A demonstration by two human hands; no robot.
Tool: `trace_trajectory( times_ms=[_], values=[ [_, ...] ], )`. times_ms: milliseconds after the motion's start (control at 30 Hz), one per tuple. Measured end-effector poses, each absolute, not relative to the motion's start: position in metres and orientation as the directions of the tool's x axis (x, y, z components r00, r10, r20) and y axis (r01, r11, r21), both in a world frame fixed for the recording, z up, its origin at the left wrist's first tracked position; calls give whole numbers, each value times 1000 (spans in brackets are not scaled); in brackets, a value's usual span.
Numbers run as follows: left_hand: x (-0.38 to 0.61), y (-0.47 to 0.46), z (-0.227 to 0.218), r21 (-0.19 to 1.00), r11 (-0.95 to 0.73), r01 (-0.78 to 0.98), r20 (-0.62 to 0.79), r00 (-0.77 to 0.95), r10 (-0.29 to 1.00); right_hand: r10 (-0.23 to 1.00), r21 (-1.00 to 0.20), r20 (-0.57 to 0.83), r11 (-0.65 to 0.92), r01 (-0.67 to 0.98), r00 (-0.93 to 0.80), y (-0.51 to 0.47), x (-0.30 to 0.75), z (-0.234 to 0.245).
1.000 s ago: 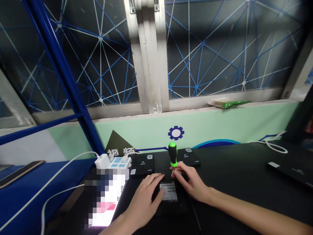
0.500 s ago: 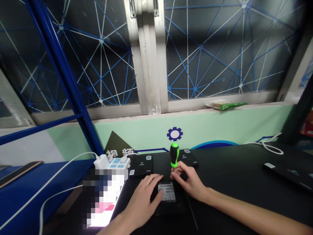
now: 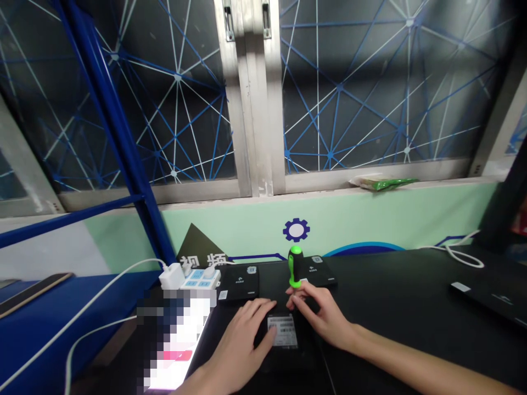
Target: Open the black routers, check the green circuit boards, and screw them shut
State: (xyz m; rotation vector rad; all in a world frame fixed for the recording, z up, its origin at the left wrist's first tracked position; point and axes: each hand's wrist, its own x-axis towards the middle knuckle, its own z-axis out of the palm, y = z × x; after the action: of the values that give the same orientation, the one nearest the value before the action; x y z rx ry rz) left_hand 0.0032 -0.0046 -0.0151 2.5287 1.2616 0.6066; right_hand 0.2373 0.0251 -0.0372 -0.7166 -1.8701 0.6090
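Note:
A screwdriver (image 3: 294, 267) with a green and black handle stands upright over a flat black device (image 3: 284, 343) on the black table. My right hand (image 3: 319, 315) pinches the screwdriver's lower shaft with closed fingertips. My left hand (image 3: 242, 334) lies flat on the device, fingers spread, next to its white label (image 3: 282, 332). The screwdriver's tip is hidden behind my fingers.
Two small black boxes (image 3: 239, 282) (image 3: 319, 269) sit behind the device. A white power strip (image 3: 193, 277) with plugs and white cables is at the left, beside a blurred bright screen (image 3: 177, 340). Another black device (image 3: 489, 296) and a white cable (image 3: 461, 252) lie at the right. A window wall rises behind.
The view has shifted slightly downward. Both hands stay in place; the screwdriver remains upright in my right fingers.

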Motion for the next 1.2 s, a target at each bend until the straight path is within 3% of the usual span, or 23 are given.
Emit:
trace_trajectory(
  times_ms=[1200],
  values=[
    [-2, -1, -19, 395, -603, 693, 262, 545, 797, 736, -700, 612, 674, 236, -289, 25, 236, -43]
  ],
)
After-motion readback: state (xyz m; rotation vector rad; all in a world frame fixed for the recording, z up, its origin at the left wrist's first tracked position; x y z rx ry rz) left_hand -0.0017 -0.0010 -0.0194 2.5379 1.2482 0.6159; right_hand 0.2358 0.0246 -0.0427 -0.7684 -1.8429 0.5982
